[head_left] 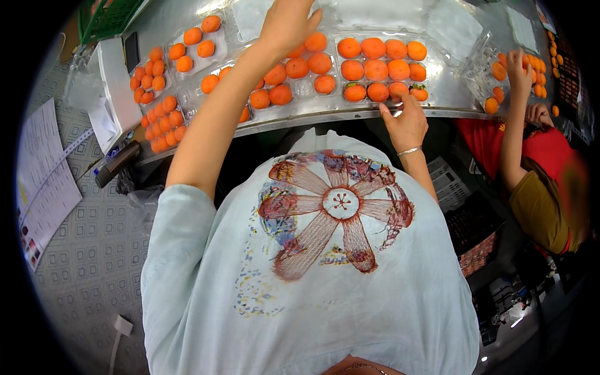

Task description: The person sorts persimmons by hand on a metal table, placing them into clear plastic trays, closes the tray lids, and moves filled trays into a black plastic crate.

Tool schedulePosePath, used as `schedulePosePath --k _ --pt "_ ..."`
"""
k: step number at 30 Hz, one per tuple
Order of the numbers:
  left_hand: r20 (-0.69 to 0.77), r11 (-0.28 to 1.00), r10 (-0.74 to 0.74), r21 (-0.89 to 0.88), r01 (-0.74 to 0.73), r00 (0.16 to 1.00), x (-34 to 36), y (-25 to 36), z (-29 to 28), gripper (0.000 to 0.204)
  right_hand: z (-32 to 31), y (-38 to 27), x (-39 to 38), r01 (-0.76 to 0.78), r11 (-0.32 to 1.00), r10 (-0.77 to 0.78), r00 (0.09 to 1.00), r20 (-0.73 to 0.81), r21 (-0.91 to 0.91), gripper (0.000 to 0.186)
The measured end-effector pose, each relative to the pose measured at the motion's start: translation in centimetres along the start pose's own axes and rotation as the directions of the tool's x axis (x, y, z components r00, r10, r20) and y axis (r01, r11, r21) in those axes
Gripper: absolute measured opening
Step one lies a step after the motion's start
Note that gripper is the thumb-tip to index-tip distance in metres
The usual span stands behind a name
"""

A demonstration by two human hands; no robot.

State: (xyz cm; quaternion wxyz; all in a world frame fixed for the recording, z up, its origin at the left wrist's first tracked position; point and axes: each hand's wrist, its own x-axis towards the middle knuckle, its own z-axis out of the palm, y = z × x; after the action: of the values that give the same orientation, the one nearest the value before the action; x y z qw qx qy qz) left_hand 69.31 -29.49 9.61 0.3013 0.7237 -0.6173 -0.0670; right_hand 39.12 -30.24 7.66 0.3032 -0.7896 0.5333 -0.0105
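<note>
Several orange fruits, apparently persimmons, fill a clear plastic tray (pixel 340 81) at the front edge of the metal table; green leafy bits show on some of the nearest row. My right hand (pixel 407 125) is at this tray's front edge, thumb and fingers apart, fingertips against a persimmon (pixel 398 90) in the near row. My left hand (pixel 289 26) reaches far over the table above another partly filled clear tray (pixel 304 87). The top edge of the picture cuts off its fingers, so whether it holds anything is hidden. My left forearm covers part of the fruit at left.
More fruit trays (pixel 199 47) stand at left, beside a white box (pixel 112 81) and a green crate (pixel 109 19). At right, a co-worker's hand (pixel 519 72) is over another tray of fruit (pixel 491 105). Empty clear packaging (pixel 453 31) lies at the back.
</note>
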Motion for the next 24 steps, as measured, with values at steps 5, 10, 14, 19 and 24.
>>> schedulePosePath --k 5,10,14,19,24 --pt "0.042 0.969 -0.187 -0.158 0.192 0.981 -8.5 0.4 -0.9 0.032 2.0 -0.2 1.2 0.23 0.943 -0.262 0.959 -0.11 -0.241 0.053" --pt "0.108 0.855 -0.392 -0.325 0.405 0.914 -13.7 2.1 -2.7 0.029 2.4 -1.2 1.3 0.241 0.917 -0.292 0.948 -0.126 -0.317 0.053" --pt "0.081 0.826 -0.388 -0.411 0.386 0.918 -14.2 3.4 -3.5 0.029 2.7 -0.5 1.7 0.266 0.922 -0.313 0.94 -0.139 -0.281 0.053" --pt "0.184 0.831 -0.283 -0.443 0.336 0.941 -13.2 5.0 -2.0 0.033 3.0 -0.3 1.9 0.298 0.891 -0.36 0.923 -0.135 -0.342 0.052" --pt "0.281 0.851 -0.03 -0.497 0.172 0.959 -10.2 6.5 -0.1 0.036 1.8 -0.6 1.9 0.305 0.898 -0.376 0.907 -0.193 -0.317 0.052"
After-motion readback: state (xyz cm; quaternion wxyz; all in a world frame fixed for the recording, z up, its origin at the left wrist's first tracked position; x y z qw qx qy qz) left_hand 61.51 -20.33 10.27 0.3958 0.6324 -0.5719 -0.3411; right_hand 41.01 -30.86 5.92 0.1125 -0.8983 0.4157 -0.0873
